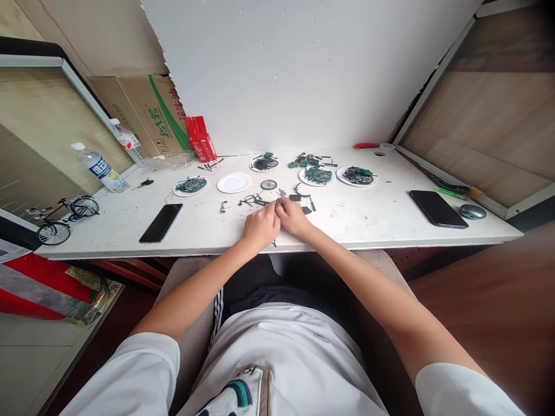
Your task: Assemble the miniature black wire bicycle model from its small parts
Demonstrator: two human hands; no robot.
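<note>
My left hand (261, 225) and my right hand (293, 216) meet at the table's front middle. Fingers on both are closed around a small dark model part (277, 203), mostly hidden by the fingertips. Just beyond them lie a small spoked wheel (269, 184), a dark model bicycle frame (251, 200) and several loose dark pieces (295, 197). A thin dark strip (312, 203) lies right of my right hand. Left of my left hand, a tiny part (223, 207) rests on the table. Another small piece (274, 243) shows below my hands.
An assembled model bicycle (69, 219) stands far left, near a bottle (102, 167). Phones lie left (161, 223) and right (437, 208). Behind my hands are a bare paper plate (234, 182), plates of parts, including a green-filled one (191, 185), and loose green pieces (310, 160).
</note>
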